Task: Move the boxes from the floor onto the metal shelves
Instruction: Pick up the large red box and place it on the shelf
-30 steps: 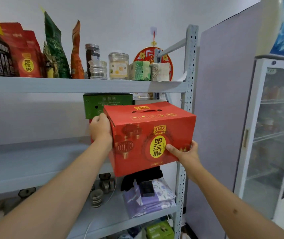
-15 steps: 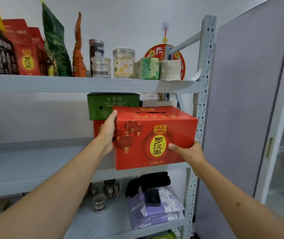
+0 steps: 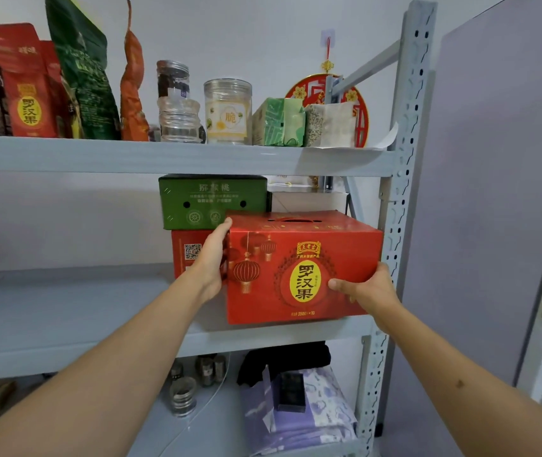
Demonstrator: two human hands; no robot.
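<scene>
One red box (image 3: 302,268) sits at the front edge of the middle metal shelf (image 3: 65,311), beside stacked green and red boxes, left hand (image 3: 212,258) flat against its side, right hand (image 3: 366,288) gripping its lower corner; floor boxes unseen.

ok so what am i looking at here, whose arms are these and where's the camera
There is no machine here. The camera sits on a person's head and looks forward and down, so the two bare arms are that person's own. Both hands hold a red box: the left hand lies flat against its left side, and the right hand grips its lower right corner. The box is at the front of the middle metal shelf, in front of a green box stacked on another red one. Bags and jars stand on the shelf above.
</scene>
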